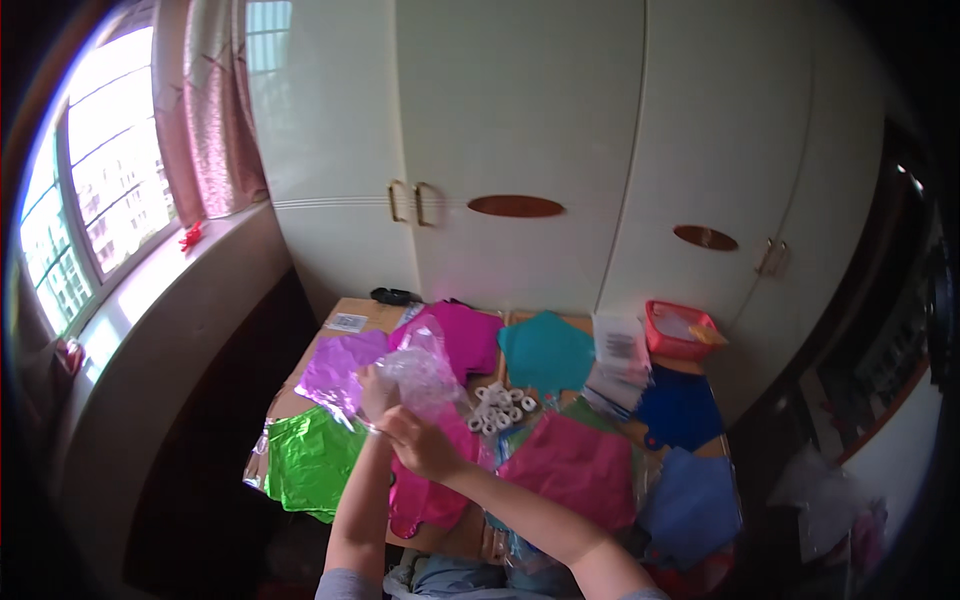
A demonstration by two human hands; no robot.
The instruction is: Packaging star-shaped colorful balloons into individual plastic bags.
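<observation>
A crinkled clear plastic bag (425, 368) is spread above the middle left of the table. My left hand (377, 392) is at the bag's near left side and seems covered by the film, so its fingers do not show clearly. Crossing over from the right, my right hand (420, 445) is closed at my left wrist, its fingers pinching what looks like the edge of the bag. Beneath both hands lies a hot pink foil sheet (432, 495). Close by on the right is a heap of white rings (500, 407), perhaps small tape rolls.
Around them lie flat pieces: purple (342, 368), green (312, 462), magenta (465, 335), teal (547, 350), dark pink (570, 465), dark blue (680, 410) and lighter blue (690, 505). A red basket (682, 345) stands back right. Behind the cardboard-topped table (350, 312) rises a white wardrobe (520, 120).
</observation>
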